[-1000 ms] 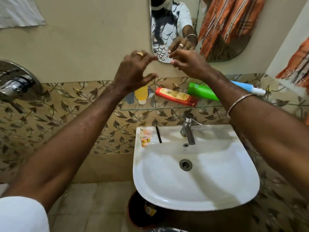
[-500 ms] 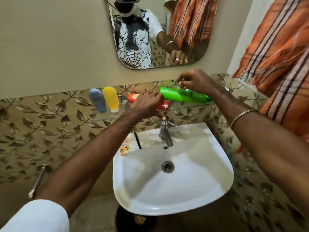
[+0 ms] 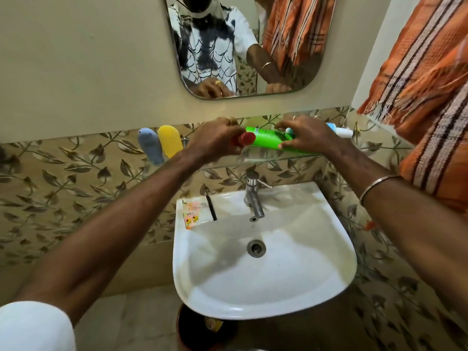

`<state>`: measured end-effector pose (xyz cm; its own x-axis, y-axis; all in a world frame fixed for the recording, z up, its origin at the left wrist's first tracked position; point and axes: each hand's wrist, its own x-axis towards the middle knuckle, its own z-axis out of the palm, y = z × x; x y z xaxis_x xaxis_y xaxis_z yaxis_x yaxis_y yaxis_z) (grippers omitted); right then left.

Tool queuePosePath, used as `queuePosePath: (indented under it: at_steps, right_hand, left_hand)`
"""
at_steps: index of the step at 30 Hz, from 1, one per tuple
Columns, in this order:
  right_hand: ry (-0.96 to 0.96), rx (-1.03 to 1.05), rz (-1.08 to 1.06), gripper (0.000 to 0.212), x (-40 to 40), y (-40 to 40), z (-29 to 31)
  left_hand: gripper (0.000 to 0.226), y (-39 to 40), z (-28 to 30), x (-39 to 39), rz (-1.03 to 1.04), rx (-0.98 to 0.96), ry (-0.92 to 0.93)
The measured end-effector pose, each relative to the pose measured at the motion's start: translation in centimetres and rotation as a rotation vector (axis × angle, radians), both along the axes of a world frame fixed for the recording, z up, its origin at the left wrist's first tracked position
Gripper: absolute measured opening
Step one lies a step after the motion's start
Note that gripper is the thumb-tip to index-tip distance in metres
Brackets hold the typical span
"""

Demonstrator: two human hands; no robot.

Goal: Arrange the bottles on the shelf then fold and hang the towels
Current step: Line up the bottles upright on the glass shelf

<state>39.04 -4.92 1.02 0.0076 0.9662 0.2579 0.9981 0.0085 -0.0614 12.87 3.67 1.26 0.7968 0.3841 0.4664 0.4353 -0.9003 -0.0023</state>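
My left hand [image 3: 215,140] grips a red bottle [image 3: 246,139] above the glass shelf [image 3: 266,158], its red cap end pointing toward me. Beside it my right hand [image 3: 307,136] holds a green bottle [image 3: 266,138] that lies on its side. A blue and white tube [image 3: 340,130] lies behind my right hand on the shelf. At the shelf's left end stand a grey-blue bottle [image 3: 150,145] and a yellow bottle [image 3: 169,140], caps down. An orange striped towel [image 3: 428,79] hangs at the right.
A white sink [image 3: 263,282] with a steel tap [image 3: 253,193] sits below the shelf. A small sachet [image 3: 192,214] and a black strip lie on its back rim. A mirror [image 3: 253,44] hangs above. A dark bin [image 3: 202,328] stands under the sink.
My left hand has lifted the red bottle and turned its cap end toward me. My right hand has slid along the green bottle and now holds it. The camera has tipped down slightly.
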Motion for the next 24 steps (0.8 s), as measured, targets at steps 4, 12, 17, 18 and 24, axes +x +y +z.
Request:
queuePosePath:
  at_steps: [4,12,17,18,24]
  right_hand:
    - [-0.084,-0.053,-0.014,0.074,-0.1,0.1,-1.2]
    - [-0.128,-0.098,-0.059,0.087,0.2,0.2,-1.2]
    - [-0.129,-0.11,-0.057,0.087,0.3,0.3,-0.8]
    - [-0.128,-0.112,-0.056,0.087,0.2,0.3,-0.8]
    - [-0.128,-0.101,-0.049,0.086,0.1,0.2,-0.9]
  left_hand:
    - [0.044,1.1,4.5,-2.0,0.008,-0.248,-0.17]
    - [0.046,4.3,7.2,-6.2,0.013,-0.712,-0.369]
    - [0.045,5.2,6.9,-7.9,0.017,-0.85,-0.435]
    - [0.045,5.5,6.9,-8.2,0.02,-0.864,-0.435]
    - [0.045,5.6,7.2,-9.0,0.022,-0.89,-0.4]
